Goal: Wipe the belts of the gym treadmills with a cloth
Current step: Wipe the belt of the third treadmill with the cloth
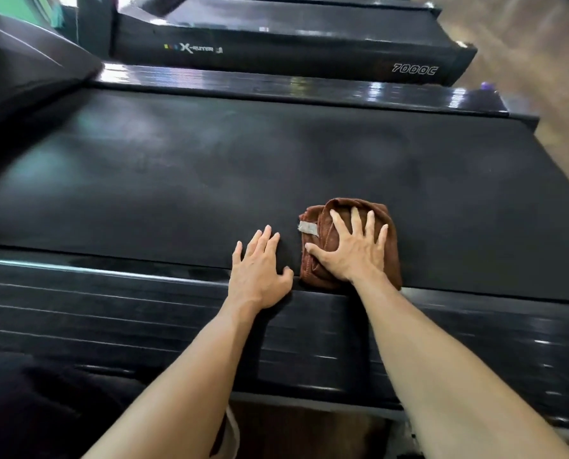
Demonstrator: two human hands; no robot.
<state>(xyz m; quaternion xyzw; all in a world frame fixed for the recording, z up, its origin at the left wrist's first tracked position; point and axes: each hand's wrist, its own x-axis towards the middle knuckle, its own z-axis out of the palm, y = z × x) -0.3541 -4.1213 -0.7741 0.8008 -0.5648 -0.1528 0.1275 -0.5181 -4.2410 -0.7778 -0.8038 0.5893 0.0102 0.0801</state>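
Head view, I'm looking down across the near treadmill from its side. Right hand (351, 251) lies flat on the brown cloth (349, 207), fingers (355, 220) straight and splayed, palm pressing it down, not curled round it. Cloth is folded into a rough pad with a pale label (308, 227) showing at its left edge. It sits on the belt (210, 167) at the near edge, its lower end touching the side rail (110, 309).

Left hand (259, 270) is just beside the cloth on its left, apart from it by a narrow gap. Palm down, fingers straight and slightly spread, holding nothing. Fingertips on the belt, heel of the hand on the side rail. Both forearms bare, coming in from the bottom of frame.

Belt is matte black with faint dull smears in the middle and toward the left. Far side rail (276, 82) is glossy with light reflections. Behind it a second treadmill (276, 51) stands parallel, side panel reading "X-RUNNER" or similar, blurred, and "7000C". Wood-toned floor (524, 44) at upper right. Small purple thing (487, 85) near the far rail's right end; can't tell what it is. Dark curved housing (28, 67) at upper left.
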